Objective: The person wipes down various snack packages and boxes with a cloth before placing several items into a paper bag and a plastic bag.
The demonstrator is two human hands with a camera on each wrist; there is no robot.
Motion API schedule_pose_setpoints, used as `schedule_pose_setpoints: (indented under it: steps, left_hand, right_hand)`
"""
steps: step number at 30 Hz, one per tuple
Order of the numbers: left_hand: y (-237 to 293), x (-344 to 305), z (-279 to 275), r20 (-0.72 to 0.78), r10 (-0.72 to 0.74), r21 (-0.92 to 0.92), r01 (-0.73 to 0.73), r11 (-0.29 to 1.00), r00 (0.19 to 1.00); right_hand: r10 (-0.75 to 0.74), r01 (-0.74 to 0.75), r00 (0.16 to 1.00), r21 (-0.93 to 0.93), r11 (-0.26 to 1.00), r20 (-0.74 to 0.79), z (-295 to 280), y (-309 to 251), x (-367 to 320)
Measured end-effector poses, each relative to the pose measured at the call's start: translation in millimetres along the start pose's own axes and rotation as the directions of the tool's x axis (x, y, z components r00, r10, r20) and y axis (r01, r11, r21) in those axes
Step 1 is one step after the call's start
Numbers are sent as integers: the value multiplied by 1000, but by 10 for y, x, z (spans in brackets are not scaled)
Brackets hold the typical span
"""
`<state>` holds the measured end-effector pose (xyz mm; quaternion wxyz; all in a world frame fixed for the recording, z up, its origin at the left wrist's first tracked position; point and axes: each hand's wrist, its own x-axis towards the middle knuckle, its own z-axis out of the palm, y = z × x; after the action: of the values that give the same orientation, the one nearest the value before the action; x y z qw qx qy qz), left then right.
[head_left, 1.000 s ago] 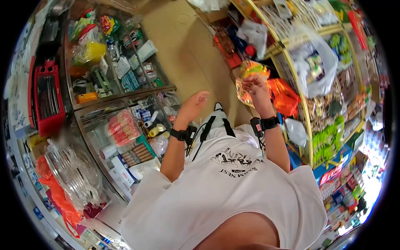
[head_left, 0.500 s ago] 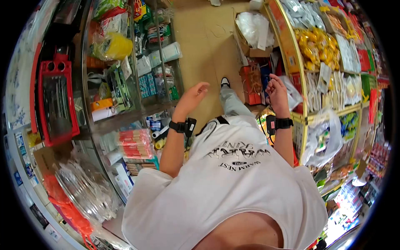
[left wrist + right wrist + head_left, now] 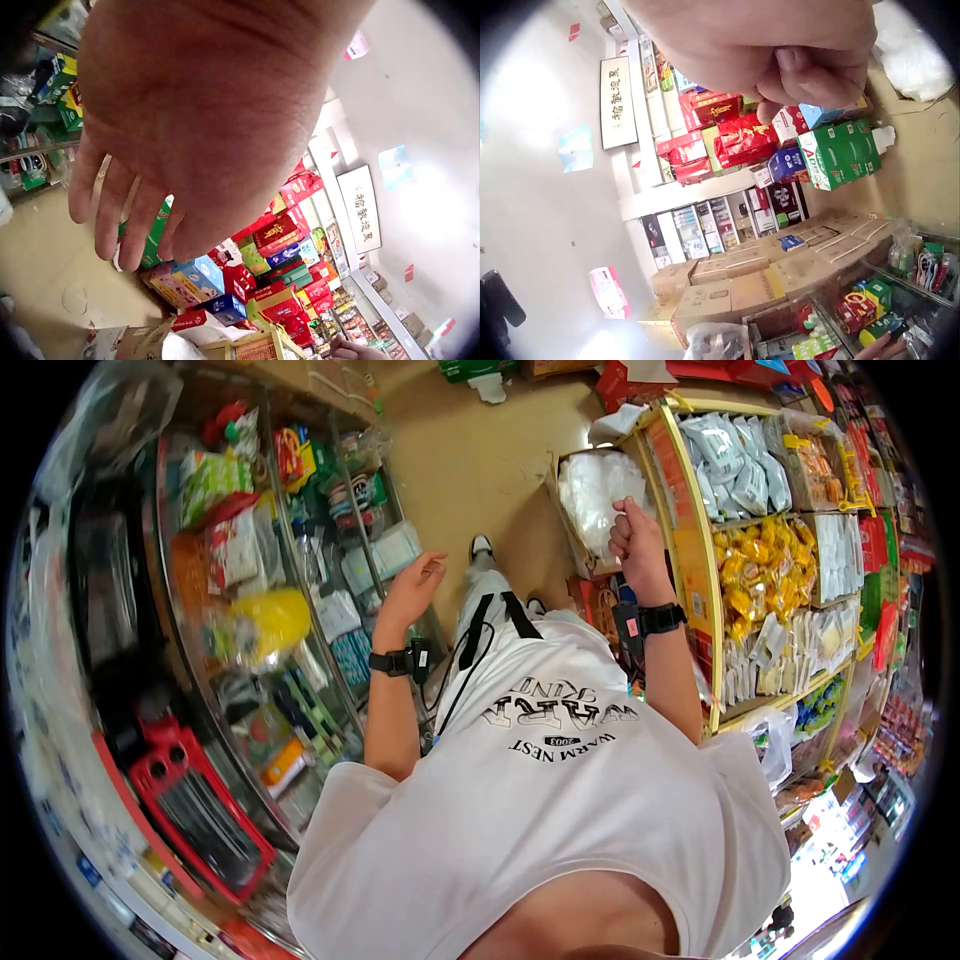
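Observation:
My left hand (image 3: 413,588) hangs in front of the body with its fingers loosely extended, beside the glass case on the left. In the left wrist view the left palm (image 3: 187,120) fills the upper part, with the fingers hanging apart and nothing in them. My right hand (image 3: 637,540) has its fingers loosely curled in toward the palm. It overlaps the box of clear plastic bags (image 3: 600,495) in the head view. In the right wrist view the curled fingers (image 3: 817,79) hold nothing visible.
A glass case (image 3: 290,560) with packaged goods runs along the left. On the right stands a yellow-edged shelf (image 3: 716,630) with yellow packets (image 3: 765,575) and silver pouches (image 3: 735,460). A tan floor aisle (image 3: 450,460) runs between them. A green carton (image 3: 840,154) stands farther along.
The person has moved forward along the aisle, so the shelves and box of bags appear nearer. The right fingers have curled further in; the left hand keeps much the same pose.

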<state>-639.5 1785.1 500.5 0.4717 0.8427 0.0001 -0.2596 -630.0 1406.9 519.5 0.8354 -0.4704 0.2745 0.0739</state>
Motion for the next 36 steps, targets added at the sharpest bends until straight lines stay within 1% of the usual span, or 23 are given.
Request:
schedule_pose_setpoints:
  steps: [1,2,3,4,6,7,10,11,12,13,15,17,18,21,23,25,27,29,31,32,33,35,36]
  left_hand:
    - [14,223,-132,23,-17,16,16,1000,1000]
    - [-13,485,-254,12,42,4,-42,999,999]
    - [-51,757,-366,37,51,11,-52,999,998]
    - [-72,1052,-511,47,54,26,-55,998,997]
    - [-55,1644,-819,62,53,99,-59,993,997]
    - [27,1910,-988,95,58,109,-68,992,994]
    - [304,2672,-1458,180,49,252,-94,963,982]
    - [377,2960,-1591,197,48,255,-99,962,979]
    - [415,3216,-1713,198,108,239,-155,959,974]
    - [503,3433,-1807,203,168,224,-212,951,965]
    - [728,3857,-1969,266,154,205,-212,956,952]
    - [963,4302,-2002,291,160,281,-244,928,943]
    - [958,4587,-1966,335,181,230,-266,936,925]
    - [1192,5268,-1697,467,181,288,-343,894,866]
    - [1553,5607,-1466,544,147,301,-355,885,826]
    - [1887,5876,-1265,644,159,298,-438,848,748]
    - [2277,6154,-1050,659,149,333,-464,821,737]
    - [2566,6443,-920,666,119,375,-469,800,736]
    - [2763,6827,-796,691,129,425,-544,724,712]
    - [2882,7020,-698,709,106,437,-553,709,697]
    - [2985,7184,-589,722,110,441,-576,688,683]
    - [3175,7546,-243,756,117,423,-617,663,644]
    - [3240,7731,-57,791,127,378,-641,668,598]
  right_hand:
    - [-7,7,1000,8,1000,-20,68,-13,185]
    - [9,-7,999,50,999,-53,143,-31,382]
    - [28,-19,996,95,995,-87,205,-59,572]
    - [35,-25,993,85,996,-115,309,-106,748]
    - [40,-14,983,141,990,-181,508,-155,1137]
    - [58,-16,973,186,982,-222,611,-165,1302]
    - [76,19,942,280,960,-326,908,-265,1763]
    - [88,31,930,316,948,-356,991,-307,1936]
    - [32,64,954,309,949,-297,1008,-323,2064]
    - [44,64,947,324,944,-317,1120,-408,2128]
    - [-30,121,942,258,958,-334,1273,-644,2273]
    - [-67,176,924,261,949,-378,1248,-727,2392]
    - [-70,198,909,276,941,-411,1225,-809,2439]
    - [-56,262,842,316,912,-536,1060,-982,2576]
    - [-47,305,807,347,887,-589,908,-1098,2742]
    - [-44,360,783,395,845,-620,739,-1179,2997]
    - [1,412,747,464,784,-665,523,-1324,3379]
    - [20,411,773,526,745,-634,319,-1448,3729]
    - [77,385,808,623,681,-585,164,-1669,4052]
    - [53,424,812,649,631,-582,40,-1733,4151]
    - [80,434,799,664,609,-595,9,-1799,4185]
    - [-32,530,764,599,601,-644,-133,-2083,4197]
    - [-36,558,748,598,576,-663,-212,-2115,4182]
